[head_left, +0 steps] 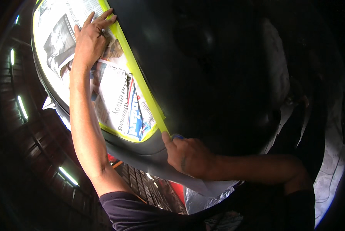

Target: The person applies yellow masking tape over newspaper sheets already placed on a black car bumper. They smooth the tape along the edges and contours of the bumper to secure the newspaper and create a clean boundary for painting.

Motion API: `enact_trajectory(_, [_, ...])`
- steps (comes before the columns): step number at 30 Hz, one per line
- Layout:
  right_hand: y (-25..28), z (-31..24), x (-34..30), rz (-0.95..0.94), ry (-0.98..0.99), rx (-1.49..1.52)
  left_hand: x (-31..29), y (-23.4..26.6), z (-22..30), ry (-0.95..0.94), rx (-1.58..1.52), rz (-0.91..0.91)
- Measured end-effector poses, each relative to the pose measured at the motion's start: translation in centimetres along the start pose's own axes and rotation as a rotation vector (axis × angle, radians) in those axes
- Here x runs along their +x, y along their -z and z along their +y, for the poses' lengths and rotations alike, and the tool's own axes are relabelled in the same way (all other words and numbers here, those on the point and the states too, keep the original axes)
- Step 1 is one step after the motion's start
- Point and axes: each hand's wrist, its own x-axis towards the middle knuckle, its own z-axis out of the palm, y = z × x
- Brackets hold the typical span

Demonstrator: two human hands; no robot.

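Newspaper: landmark (pixel 109 92); printed sheets lying against the dark panel (pixel 203 77), framed by yellow-green tape (pixel 140 81).
Tape: long strip down the newspaper's right edge, running past its lower right corner to the right hand; narrower bands along its left and lower edges.
Left hand (pixel 91 40): on the newspaper's upper part, back to camera, fingers spread. Fingertips nearest the strip touch it. Open; nothing seen in its grasp.
Left arm (pixel 86 111): reaches up across the newspaper, elbow only slightly bent, slight bend at the wrist toward the strip. Dark sleeve (pixel 122 206) below the newspaper.
Right hand (pixel 190 156): just off the newspaper's lower right corner, at the strip's low end. Mostly curled, one digit extended on the tape.
Blue piece (pixel 177 136): peeks out behind the right hand, same corner of newspaper; mostly hidden, can't tell what it is or if the hand has hold of it.
Right arm (pixel 253 167): right of and below the newspaper, forearm near level, elbow sharply bent, in shadow.
Panel: dark, smooth, fills the area right of the newspaper; detail lost in shadow.
Surroundings: lit tubes (pixel 22 107) left of newspaper; silvery sheet (pixel 209 202) below it.
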Motion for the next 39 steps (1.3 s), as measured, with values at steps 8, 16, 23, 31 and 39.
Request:
enact_trajectory(8, [1.2,0.4,0.5,-0.171,-0.052,0.089,-0.4,0.7,0.8,-0.023,0.106,-0.039])
enact_trajectory(16, [1.0,0.9,0.0,-0.042,0.015,0.106,-3.4,2.1,3.6,-0.086,0.123,-0.074])
enact_trajectory(23, [1.5,-0.4,-0.3,-0.099,-0.021,0.069,-4.9,2.4,4.6,-0.058,0.052,-0.065])
enact_trajectory(31, [1.2,0.1,0.0,-0.127,-0.095,0.071,-5.2,1.6,4.2,-0.072,0.052,-0.04])
enact_trajectory(39, [1.4,0.7,0.2,-0.157,-0.148,0.215,-6.5,2.3,5.7,-0.064,0.058,-0.069])
